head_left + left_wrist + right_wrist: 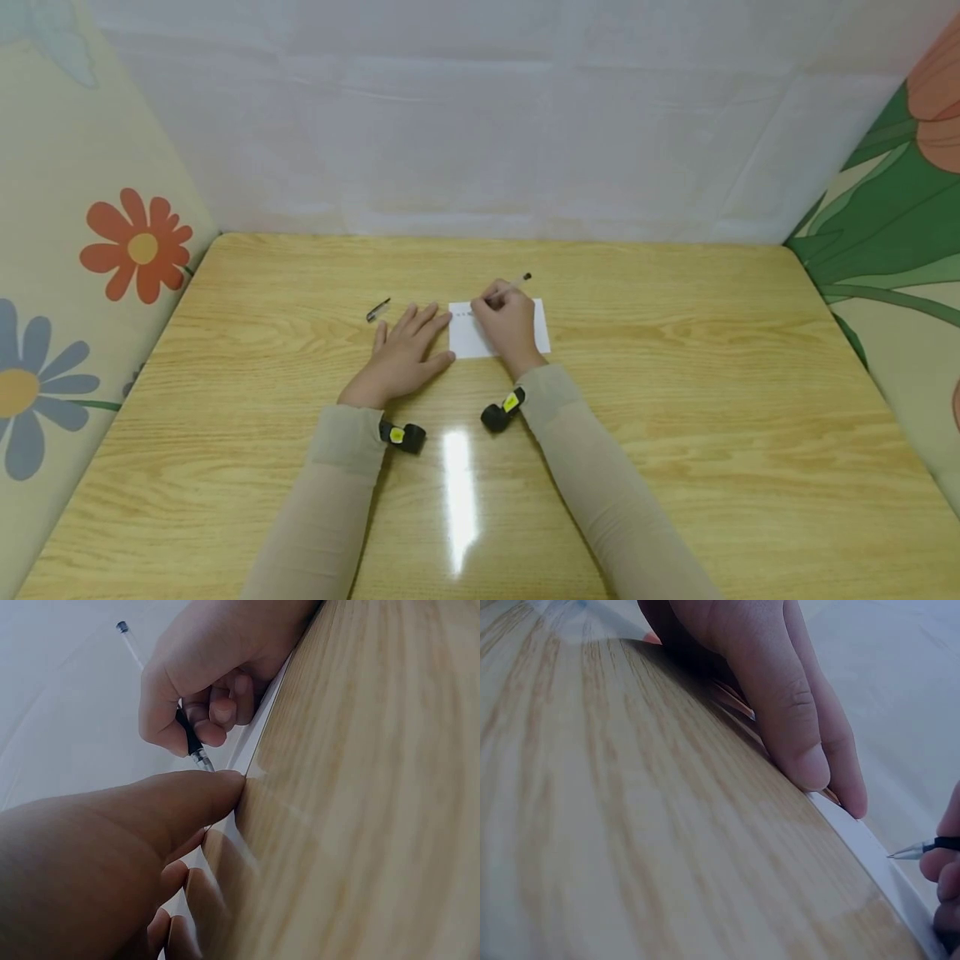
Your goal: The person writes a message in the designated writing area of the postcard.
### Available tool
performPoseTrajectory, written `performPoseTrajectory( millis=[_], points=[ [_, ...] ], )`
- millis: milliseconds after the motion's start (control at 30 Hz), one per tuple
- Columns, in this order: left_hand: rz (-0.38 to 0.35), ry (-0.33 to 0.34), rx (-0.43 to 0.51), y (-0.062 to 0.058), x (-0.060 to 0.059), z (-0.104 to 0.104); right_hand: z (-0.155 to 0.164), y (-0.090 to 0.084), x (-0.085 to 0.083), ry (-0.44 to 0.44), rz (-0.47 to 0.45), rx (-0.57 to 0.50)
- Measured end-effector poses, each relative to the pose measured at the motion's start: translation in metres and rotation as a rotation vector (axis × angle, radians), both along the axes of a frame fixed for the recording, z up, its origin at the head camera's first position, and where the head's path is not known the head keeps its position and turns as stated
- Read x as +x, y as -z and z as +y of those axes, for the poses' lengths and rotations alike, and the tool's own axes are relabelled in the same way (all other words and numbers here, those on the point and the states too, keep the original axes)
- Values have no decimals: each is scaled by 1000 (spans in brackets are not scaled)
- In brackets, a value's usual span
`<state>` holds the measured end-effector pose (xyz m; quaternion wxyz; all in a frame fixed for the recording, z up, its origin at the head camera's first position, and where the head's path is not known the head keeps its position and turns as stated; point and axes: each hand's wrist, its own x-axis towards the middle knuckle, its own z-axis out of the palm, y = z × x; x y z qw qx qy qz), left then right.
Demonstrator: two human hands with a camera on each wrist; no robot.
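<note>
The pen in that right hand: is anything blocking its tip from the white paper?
Nothing visible does. The right hand holds the pen with its tip right at the paper, no object between them. The left hand rests at the paper's left edge, and the pen cap lies farther left on the table.

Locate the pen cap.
In the head view, the pen cap lies on the table, left of the white paper, just beyond the left hand.

Mid-frame, the paper (467,340) lies on the table (690,417) under the right hand (512,323) and pen (517,284); at its left edge rests the left hand (402,354), the pen cap (378,310) beyond its fingertips.
</note>
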<state>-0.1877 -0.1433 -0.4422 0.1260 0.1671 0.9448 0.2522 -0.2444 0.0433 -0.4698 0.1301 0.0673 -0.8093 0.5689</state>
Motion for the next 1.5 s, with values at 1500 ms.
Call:
performPoseTrajectory(
  millis=[1500],
  points=[
    [-12, -3, -27, 0, -1, -1, 1, 0, 0, 1, -4, 0]
  ],
)
